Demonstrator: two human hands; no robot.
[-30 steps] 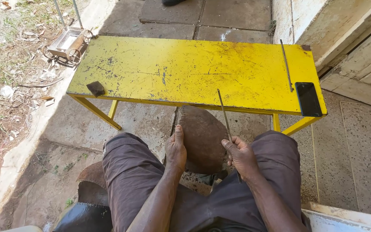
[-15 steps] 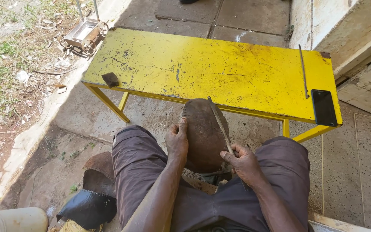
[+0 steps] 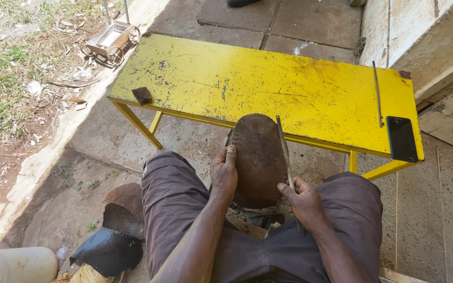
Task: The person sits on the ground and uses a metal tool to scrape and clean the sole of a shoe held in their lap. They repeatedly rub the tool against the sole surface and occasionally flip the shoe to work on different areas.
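Left hand [image 3: 223, 173] grips rusty oval plate [image 3: 258, 160]; right hand [image 3: 304, 202] clamped on thin rod [image 3: 285, 152].

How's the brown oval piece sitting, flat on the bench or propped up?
Propped up: the brown oval piece stands between the knees, left hand on its edge, top leaning against the yellow bench.

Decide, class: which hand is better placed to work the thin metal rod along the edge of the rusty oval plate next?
Probably the right hand: it grips the thin metal rod, which lies along the right edge of the rusty oval plate. The left hand is busy, pressed against the plate's left edge.
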